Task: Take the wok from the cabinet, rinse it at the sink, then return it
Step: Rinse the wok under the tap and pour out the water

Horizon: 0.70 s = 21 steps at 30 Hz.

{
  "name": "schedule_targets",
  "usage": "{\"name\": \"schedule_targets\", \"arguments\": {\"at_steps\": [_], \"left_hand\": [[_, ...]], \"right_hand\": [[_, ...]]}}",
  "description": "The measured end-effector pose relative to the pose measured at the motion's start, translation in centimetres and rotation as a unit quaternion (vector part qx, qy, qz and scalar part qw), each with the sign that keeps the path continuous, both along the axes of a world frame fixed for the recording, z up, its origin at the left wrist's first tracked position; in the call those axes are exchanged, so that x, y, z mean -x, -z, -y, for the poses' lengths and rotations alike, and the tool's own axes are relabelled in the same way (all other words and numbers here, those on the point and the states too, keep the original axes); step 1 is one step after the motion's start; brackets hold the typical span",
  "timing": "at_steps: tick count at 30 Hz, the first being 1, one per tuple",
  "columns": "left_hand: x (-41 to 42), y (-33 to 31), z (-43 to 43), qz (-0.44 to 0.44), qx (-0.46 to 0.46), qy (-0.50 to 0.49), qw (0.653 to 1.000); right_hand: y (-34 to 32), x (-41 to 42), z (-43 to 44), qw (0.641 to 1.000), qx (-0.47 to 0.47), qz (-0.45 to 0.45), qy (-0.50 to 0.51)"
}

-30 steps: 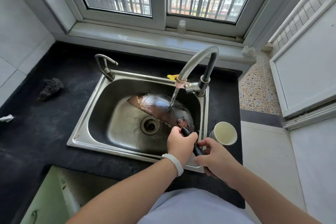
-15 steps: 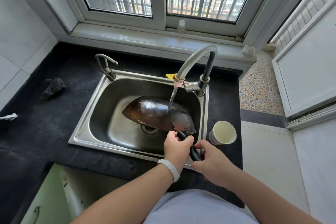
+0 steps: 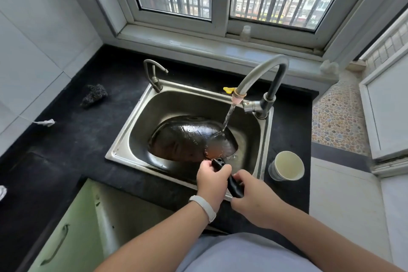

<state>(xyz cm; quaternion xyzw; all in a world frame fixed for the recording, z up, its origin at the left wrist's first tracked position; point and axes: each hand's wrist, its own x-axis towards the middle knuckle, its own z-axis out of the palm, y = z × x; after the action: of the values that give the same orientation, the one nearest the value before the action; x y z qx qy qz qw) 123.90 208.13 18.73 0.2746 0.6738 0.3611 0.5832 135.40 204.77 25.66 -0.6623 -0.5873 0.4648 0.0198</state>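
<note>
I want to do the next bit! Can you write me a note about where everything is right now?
Left hand: shut on the wok handle, nearer the pan.
Right hand: shut on the handle's end.
Wok: bottom up in the sink, water from the tap running over its back.
Done: wok out of the cabinet, rinse under way.
Left: finish rinsing, turn the tap off, put the wok back in the open cabinet below.
</note>
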Motion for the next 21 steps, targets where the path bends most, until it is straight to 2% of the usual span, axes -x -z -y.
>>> {"name": "schedule_targets", "arguments": {"at_steps": [5, 10, 17, 21], "left_hand": [[0.6, -0.1, 0.3, 0.012, -0.011, -0.023, 1.0], [0.5, -0.2, 0.3, 0.053, -0.027, -0.047, 0.997], [-0.1, 0.0, -1.0, 0.205, 0.093, -0.074, 0.972], [-0.9, -0.4, -1.5, 0.173, 0.108, -0.05, 0.978]], "right_hand": [[0.1, 0.4, -0.2, 1.0, -0.004, -0.004, -0.01], [0.2, 0.2, -0.7, 0.997, 0.021, -0.066, 0.044], [0.5, -0.1, -0.7, 0.981, 0.062, -0.147, 0.115], [0.6, -0.7, -0.7, 0.972, 0.079, -0.173, 0.141]]}}
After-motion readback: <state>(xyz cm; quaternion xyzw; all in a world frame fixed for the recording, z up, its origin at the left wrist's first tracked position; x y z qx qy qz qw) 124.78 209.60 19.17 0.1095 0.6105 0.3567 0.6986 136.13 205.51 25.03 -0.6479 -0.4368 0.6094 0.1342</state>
